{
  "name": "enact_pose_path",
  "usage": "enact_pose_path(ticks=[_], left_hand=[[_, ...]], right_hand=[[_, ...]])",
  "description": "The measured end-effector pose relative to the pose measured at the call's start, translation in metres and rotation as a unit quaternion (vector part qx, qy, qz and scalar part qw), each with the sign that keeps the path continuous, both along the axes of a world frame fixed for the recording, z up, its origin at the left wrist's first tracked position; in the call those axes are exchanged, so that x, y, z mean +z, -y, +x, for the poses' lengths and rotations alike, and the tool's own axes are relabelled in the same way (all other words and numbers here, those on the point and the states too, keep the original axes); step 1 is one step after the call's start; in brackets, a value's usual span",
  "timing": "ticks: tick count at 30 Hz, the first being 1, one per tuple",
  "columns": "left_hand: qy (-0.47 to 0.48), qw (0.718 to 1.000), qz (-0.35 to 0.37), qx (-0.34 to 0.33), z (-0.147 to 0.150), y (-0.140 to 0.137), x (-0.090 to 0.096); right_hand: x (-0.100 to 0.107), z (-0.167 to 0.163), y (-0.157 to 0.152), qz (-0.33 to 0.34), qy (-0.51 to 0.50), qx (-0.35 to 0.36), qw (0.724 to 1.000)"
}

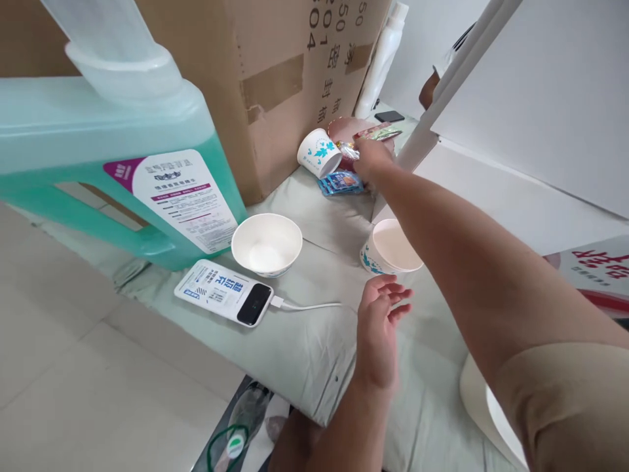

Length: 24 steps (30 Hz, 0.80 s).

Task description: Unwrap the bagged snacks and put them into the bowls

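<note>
My left hand (378, 328) hovers over the cloth with loosely curled fingers apart, holding nothing. Just beyond it stands a paper bowl (383, 252) with a blue leaf print, partly behind my right forearm. My right hand (372, 159) reaches to a pink plate (339, 129) at the back, among snack packets (381, 133) in red, green and silver wrapping. Its fingertips are mostly hidden, so a grip on a packet cannot be made out. Blue sachets (341, 183) lie in front of the plate. A paper cup (318, 153) lies tilted to their left.
On the left stand a large jug of green liquid (216, 177), a white bowl (268, 246) and a power bank (223, 293) with a white cable. A cardboard box (275, 131) and a white bottle (383, 59) rise behind. A white panel (531, 92) borders the right side.
</note>
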<state>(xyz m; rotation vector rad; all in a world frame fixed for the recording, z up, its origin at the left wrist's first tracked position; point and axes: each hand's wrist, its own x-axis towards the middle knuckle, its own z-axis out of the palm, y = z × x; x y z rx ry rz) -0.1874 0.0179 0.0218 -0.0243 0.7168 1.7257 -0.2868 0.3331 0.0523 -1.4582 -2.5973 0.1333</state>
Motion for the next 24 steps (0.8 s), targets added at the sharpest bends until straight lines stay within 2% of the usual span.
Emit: enact_pose_path(ticks=[5, 8, 11, 13, 16, 18, 24], left_hand=[[-0.001, 1.000, 0.005, 0.018, -0.006, 0.003, -0.003], [-0.003, 1.000, 0.003, 0.004, -0.004, 0.005, -0.004], [0.000, 1.000, -0.002, -0.004, 0.000, 0.005, -0.004], [0.002, 1.000, -0.002, -0.009, 0.003, 0.005, -0.002], [0.004, 1.000, 0.000, -0.015, 0.007, 0.006, -0.001], [0.007, 1.000, 0.005, -0.016, 0.008, 0.007, 0.000], [0.016, 1.000, 0.005, 0.002, 0.000, 0.007, 0.001]], right_hand=[[-0.015, 0.006, -0.001, -0.011, 0.056, 0.007, 0.998], [-0.014, 0.010, 0.006, -0.018, 0.097, 0.016, 0.995], [-0.010, 0.015, 0.014, -0.013, 0.092, 0.036, 0.995], [-0.008, 0.016, 0.019, -0.017, 0.076, 0.011, 0.997], [-0.009, 0.012, 0.029, -0.044, 0.057, -0.084, 0.994], [-0.012, 0.007, 0.034, -0.053, 0.060, -0.122, 0.989], [-0.019, 0.005, 0.028, -0.052, 0.116, -0.134, 0.983]])
